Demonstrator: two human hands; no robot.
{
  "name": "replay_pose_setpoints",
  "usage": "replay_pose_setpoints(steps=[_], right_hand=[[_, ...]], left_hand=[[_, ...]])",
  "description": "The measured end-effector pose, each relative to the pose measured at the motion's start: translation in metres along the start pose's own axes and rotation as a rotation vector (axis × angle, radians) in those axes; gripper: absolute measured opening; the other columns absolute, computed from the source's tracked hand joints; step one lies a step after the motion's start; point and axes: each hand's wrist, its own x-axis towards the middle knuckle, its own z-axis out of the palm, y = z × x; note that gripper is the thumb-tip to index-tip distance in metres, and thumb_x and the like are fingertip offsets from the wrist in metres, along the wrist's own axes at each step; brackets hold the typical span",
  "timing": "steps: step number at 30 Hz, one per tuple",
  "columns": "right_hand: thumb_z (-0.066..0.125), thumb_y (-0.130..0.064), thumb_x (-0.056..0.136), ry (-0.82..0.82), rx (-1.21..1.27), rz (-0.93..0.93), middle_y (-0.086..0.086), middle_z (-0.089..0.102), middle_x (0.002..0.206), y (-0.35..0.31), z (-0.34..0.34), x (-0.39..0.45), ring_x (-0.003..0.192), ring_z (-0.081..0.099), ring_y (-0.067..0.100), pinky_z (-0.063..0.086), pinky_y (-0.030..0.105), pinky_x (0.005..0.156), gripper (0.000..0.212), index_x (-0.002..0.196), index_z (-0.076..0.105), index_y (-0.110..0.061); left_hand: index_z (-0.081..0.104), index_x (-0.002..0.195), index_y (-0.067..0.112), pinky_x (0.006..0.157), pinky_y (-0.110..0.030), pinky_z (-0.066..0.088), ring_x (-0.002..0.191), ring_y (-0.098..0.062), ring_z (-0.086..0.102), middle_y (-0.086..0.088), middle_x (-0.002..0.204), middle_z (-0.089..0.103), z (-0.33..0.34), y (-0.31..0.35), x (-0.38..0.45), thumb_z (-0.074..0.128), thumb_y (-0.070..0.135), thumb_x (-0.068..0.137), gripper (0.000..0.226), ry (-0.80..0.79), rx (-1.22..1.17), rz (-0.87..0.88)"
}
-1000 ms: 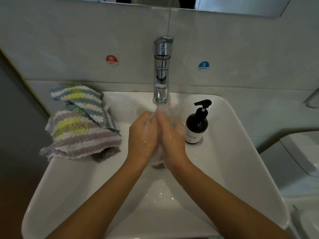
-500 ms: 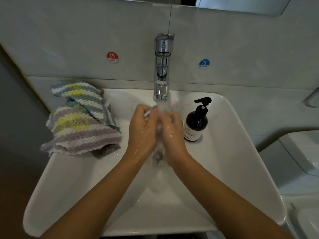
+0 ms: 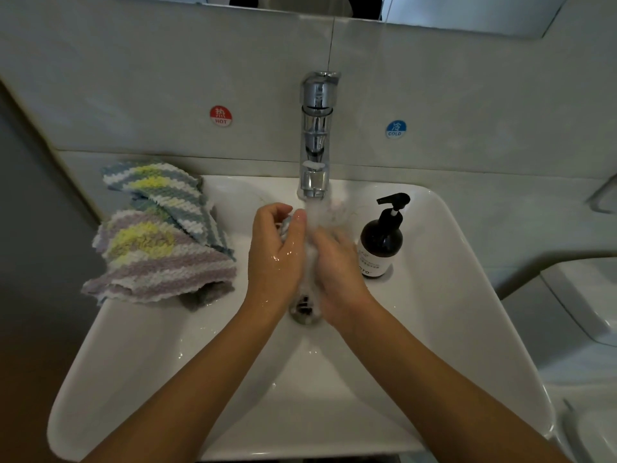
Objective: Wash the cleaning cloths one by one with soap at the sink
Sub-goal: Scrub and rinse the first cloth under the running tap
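Over the white sink [image 3: 450,312], my left hand [image 3: 275,259] and my right hand [image 3: 337,265] squeeze a wet cleaning cloth [image 3: 334,213] between them under running water from the chrome tap [image 3: 315,135]. The cloth is blurred and mostly hidden by my palms; a pale bit of it shows above my right hand. Both hands are wet, with fingers curled round the cloth. A dark soap pump bottle [image 3: 382,242] stands on the sink's rim just right of my right hand.
A pile of striped cloths [image 3: 160,248], purple, yellow and blue-grey, lies on the sink's left rim. The drain [image 3: 303,310] shows below my hands. Red HOT [image 3: 220,115] and blue COLD [image 3: 395,129] stickers sit on the wall. A white toilet [image 3: 587,315] is at right.
My hands keep rubbing the cloth under the stream; my right hand has slid lower against my left, and more of the cloth shows above it.
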Motion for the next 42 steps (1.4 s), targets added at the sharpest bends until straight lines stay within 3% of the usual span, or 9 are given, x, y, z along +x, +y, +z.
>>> replay_pose_setpoints(steps=[5, 7, 12, 17, 20, 25, 30, 35, 42], right_hand=[[0.050, 0.001, 0.090, 0.039, 0.109, -0.126, 0.011, 0.063, 0.118, -0.008, -0.006, -0.002, 0.096, 0.062, 0.022, 0.052, 0.033, 0.074, 0.035, 0.109, 0.057, -0.027], [0.046, 0.002, 0.088, 0.018, 0.079, -0.171, 0.009, 0.061, 0.123, -0.006, -0.007, -0.004, 0.101, 0.059, 0.022, 0.049, 0.029, 0.074, 0.041, 0.114, 0.055, -0.027], [0.053, -0.019, 0.070, -0.098, -0.031, -0.179, 0.009, 0.063, 0.107, -0.004, 0.001, -0.007, 0.085, 0.062, 0.012, 0.051, 0.020, 0.064, 0.063, 0.133, 0.046, -0.021], [0.054, -0.040, 0.084, -0.045, -0.081, -0.162, -0.001, 0.064, 0.118, 0.000, 0.003, -0.008, 0.105, 0.064, 0.015, 0.054, 0.028, 0.077, 0.043, 0.126, 0.052, -0.034], [0.051, -0.027, 0.099, 0.041, -0.125, -0.190, -0.005, 0.064, 0.107, -0.002, 0.001, -0.005, 0.095, 0.066, 0.011, 0.055, 0.021, 0.068, 0.025, 0.123, 0.050, -0.033], [0.044, -0.032, 0.103, 0.085, -0.118, -0.277, -0.007, 0.064, 0.098, -0.005, 0.002, -0.005, 0.096, 0.064, 0.013, 0.054, 0.033, 0.086, 0.012, 0.105, 0.056, -0.031], [0.048, -0.036, 0.103, 0.065, -0.198, -0.321, -0.004, 0.062, 0.074, 0.008, 0.009, 0.001, 0.076, 0.065, 0.014, 0.054, 0.036, 0.075, 0.027, 0.086, 0.060, -0.020], [0.043, -0.044, 0.090, 0.111, -0.386, -0.476, 0.010, 0.068, 0.087, 0.001, 0.006, -0.007, 0.086, 0.066, 0.031, 0.054, 0.054, 0.080, 0.028, 0.080, 0.062, -0.027], [0.048, -0.028, 0.101, 0.133, -0.110, -0.241, 0.006, 0.060, 0.072, 0.000, 0.006, -0.006, 0.071, 0.060, 0.019, 0.051, 0.036, 0.065, 0.032, 0.073, 0.054, -0.016]], left_hand=[[0.048, 0.105, 0.026, 0.069, -0.035, 0.055, 0.078, -0.009, 0.062, 0.010, 0.087, 0.059, 0.000, -0.004, 0.000, 0.049, 0.042, 0.096, 0.018, -0.051, 0.085, -0.125], [0.047, 0.103, 0.028, 0.064, -0.025, 0.054, 0.077, -0.005, 0.062, 0.012, 0.088, 0.059, 0.002, -0.001, -0.004, 0.044, 0.040, 0.099, 0.013, -0.087, 0.088, -0.096], [0.048, 0.111, 0.022, 0.070, -0.022, 0.056, 0.087, -0.005, 0.062, 0.007, 0.101, 0.057, 0.002, 0.004, -0.007, 0.046, 0.004, 0.096, 0.023, -0.009, -0.061, 0.083], [0.046, 0.123, 0.014, 0.085, -0.029, 0.055, 0.104, -0.010, 0.060, -0.001, 0.117, 0.054, 0.001, 0.005, -0.008, 0.048, -0.016, 0.080, 0.053, -0.106, -0.229, 0.056], [0.043, 0.123, 0.029, 0.086, -0.025, 0.054, 0.109, -0.006, 0.056, 0.008, 0.120, 0.050, 0.004, 0.006, -0.009, 0.047, 0.002, 0.076, 0.054, -0.143, -0.265, 0.030], [0.043, 0.118, 0.032, 0.082, -0.022, 0.049, 0.098, 0.002, 0.054, 0.007, 0.122, 0.049, 0.008, -0.004, -0.003, 0.041, 0.041, 0.101, 0.020, -0.084, 0.083, -0.090], [0.052, 0.087, 0.026, 0.068, -0.029, 0.052, 0.079, -0.013, 0.064, 0.006, 0.085, 0.062, 0.011, -0.012, -0.005, 0.047, 0.055, 0.095, 0.030, -0.028, 0.165, -0.100], [0.063, 0.076, 0.017, 0.057, -0.032, 0.054, 0.059, -0.009, 0.063, 0.003, 0.063, 0.063, 0.012, -0.006, -0.007, 0.047, 0.039, 0.100, 0.037, 0.004, 0.153, 0.005], [0.052, 0.070, 0.019, 0.051, -0.014, 0.039, 0.053, -0.003, 0.048, 0.009, 0.057, 0.049, 0.009, 0.001, -0.007, 0.048, 0.023, 0.101, 0.032, 0.069, 0.047, 0.122]])
